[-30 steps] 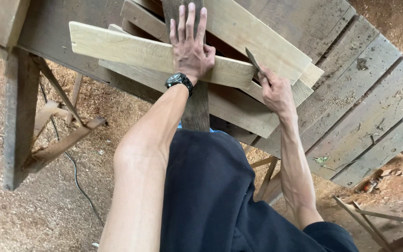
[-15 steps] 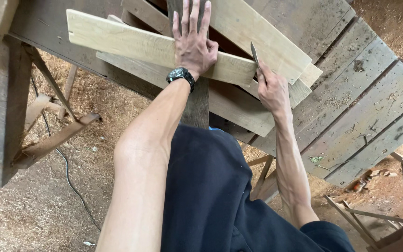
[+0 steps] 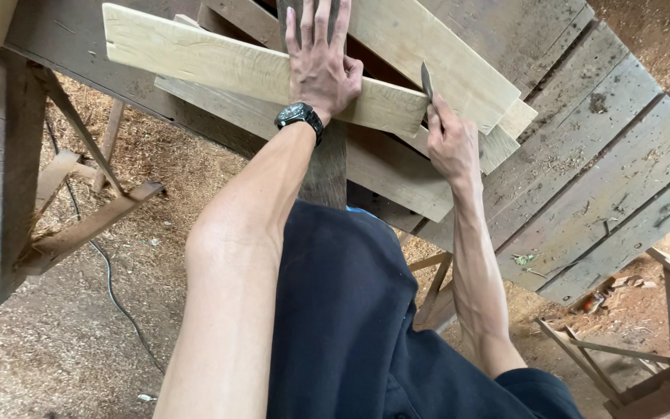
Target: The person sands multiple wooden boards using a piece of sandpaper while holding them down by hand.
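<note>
My left hand (image 3: pixel 320 60) lies flat, fingers spread, pressing on a pale wooden board (image 3: pixel 195 58) that rests across other boards on a weathered plank workbench (image 3: pixel 599 171). A black wristwatch (image 3: pixel 299 116) is on that wrist. My right hand (image 3: pixel 451 142) is closed around a thin metal blade (image 3: pixel 426 81), whose tip sits against the right end of the pale board. A second pale board (image 3: pixel 436 46) lies just beyond, angled to the right, and another board (image 3: pixel 397 174) lies beneath.
Wooden trestle legs and braces (image 3: pixel 63 233) stand at left over a sawdust-covered floor (image 3: pixel 56 341). A thin cable (image 3: pixel 110 287) runs across the floor. More wooden frames (image 3: pixel 645 365) stand at lower right. My dark clothing fills the lower middle.
The view has shifted slightly, so the boards sit a little higher in frame. Both hands keep their places on the pale board and the blade.
</note>
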